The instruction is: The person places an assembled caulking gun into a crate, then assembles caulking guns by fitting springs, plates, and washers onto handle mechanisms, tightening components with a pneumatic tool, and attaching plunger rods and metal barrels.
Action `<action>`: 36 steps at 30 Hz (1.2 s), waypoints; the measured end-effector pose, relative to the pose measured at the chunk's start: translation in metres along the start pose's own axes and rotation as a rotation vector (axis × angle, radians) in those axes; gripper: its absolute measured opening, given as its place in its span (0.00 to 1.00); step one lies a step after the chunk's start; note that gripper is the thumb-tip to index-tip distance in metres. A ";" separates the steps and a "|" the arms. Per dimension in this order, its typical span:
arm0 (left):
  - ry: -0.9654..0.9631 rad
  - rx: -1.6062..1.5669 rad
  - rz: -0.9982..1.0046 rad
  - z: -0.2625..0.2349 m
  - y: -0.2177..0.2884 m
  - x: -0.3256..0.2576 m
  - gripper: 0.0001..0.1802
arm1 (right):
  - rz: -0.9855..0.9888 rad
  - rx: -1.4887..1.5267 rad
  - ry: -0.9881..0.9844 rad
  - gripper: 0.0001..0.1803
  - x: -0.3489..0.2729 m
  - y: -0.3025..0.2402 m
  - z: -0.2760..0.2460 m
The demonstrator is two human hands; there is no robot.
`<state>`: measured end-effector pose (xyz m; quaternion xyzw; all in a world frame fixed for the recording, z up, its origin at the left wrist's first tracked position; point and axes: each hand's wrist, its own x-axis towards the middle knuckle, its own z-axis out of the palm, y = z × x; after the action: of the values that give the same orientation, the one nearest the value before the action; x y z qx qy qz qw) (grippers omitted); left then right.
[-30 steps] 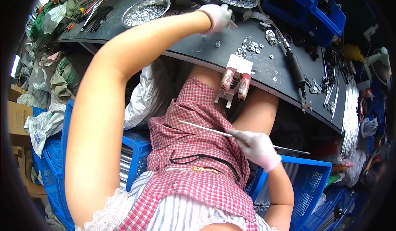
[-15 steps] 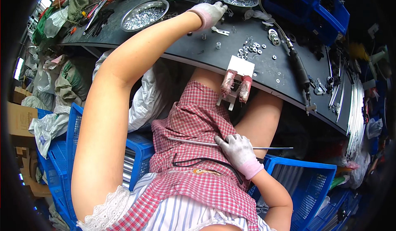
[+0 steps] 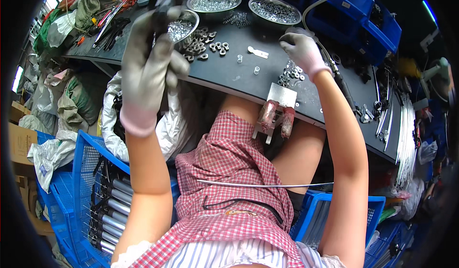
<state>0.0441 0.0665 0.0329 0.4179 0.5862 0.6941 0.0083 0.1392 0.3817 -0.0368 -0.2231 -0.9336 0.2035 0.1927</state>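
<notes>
My left hand (image 3: pixel 153 72), in a grey-white glove, is raised close in front of me at the left, blurred. Its fingers are bent around a dark, smeared thing (image 3: pixel 166 2) whose kind I cannot make out. My right hand (image 3: pixel 302 48), also gloved, is over the bench beside the right-hand dish, fingers curled together; what they hold, if anything, is hidden. Between the hands lie a flat metal piece (image 3: pixel 258 52) and two small springs (image 3: pixel 240 58). Washers (image 3: pixel 289 74) are scattered below my right hand. A thin metal rod (image 3: pixel 267 185) rests across my lap.
A metal fixture with red-wrapped prongs (image 3: pixel 283 96) sits at the bench edge. Dishes of small hardware (image 3: pixel 275 21) stand behind dark nut-like parts (image 3: pixel 222 47). An air tool (image 3: pixel 343 79) and blue bins (image 3: pixel 385 33) are right. Blue baskets (image 3: pixel 86 172) flank my legs.
My left hand has come back from the dishes, raised toward me with a dark thing. My right hand has let go of the rod on my lap and moved up over the bench.
</notes>
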 end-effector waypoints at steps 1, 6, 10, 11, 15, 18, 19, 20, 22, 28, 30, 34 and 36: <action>0.028 -0.051 -0.056 -0.010 0.001 -0.015 0.19 | 0.056 -0.171 -0.102 0.18 0.024 0.009 0.008; 0.259 -0.057 -0.171 -0.048 -0.024 -0.085 0.21 | 0.107 -0.392 -0.128 0.23 0.069 0.071 0.028; 0.348 -0.147 -0.266 -0.056 -0.041 -0.096 0.21 | -0.070 -0.355 -0.068 0.26 0.069 0.104 0.019; 0.400 -0.180 -0.282 -0.057 -0.044 -0.095 0.22 | -0.081 -0.351 -0.081 0.26 0.066 0.090 0.022; 0.263 -0.117 -0.406 -0.039 -0.048 -0.078 0.24 | 0.112 0.533 -0.004 0.23 0.038 0.010 0.004; 0.181 -0.230 -0.426 -0.002 -0.041 -0.062 0.21 | -0.026 1.012 0.015 0.26 -0.030 -0.101 -0.006; 0.149 -0.227 -0.401 0.009 -0.037 -0.057 0.20 | -0.057 1.008 0.050 0.28 -0.055 -0.133 -0.008; 0.108 -0.179 -0.371 0.016 -0.037 -0.057 0.19 | -0.133 1.032 0.108 0.30 -0.071 -0.146 0.002; 0.091 -0.084 -0.199 0.030 -0.042 -0.056 0.16 | -0.205 1.055 0.166 0.31 -0.088 -0.162 0.013; 0.080 0.315 0.107 0.046 -0.029 -0.063 0.16 | 0.036 1.514 0.174 0.33 -0.109 -0.172 0.020; 0.068 0.206 0.034 0.050 -0.025 -0.066 0.16 | 0.066 1.494 0.168 0.33 -0.113 -0.167 0.019; 0.048 0.301 0.145 0.052 -0.018 -0.069 0.16 | 0.138 1.577 0.105 0.37 -0.120 -0.167 0.013; 0.022 0.278 0.151 0.054 -0.013 -0.071 0.16 | 0.124 1.678 0.035 0.41 -0.121 -0.162 0.010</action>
<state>0.1157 0.0788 -0.0199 0.4503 0.6436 0.6094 -0.1084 0.1802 0.1864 -0.0030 -0.0598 -0.4558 0.8368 0.2974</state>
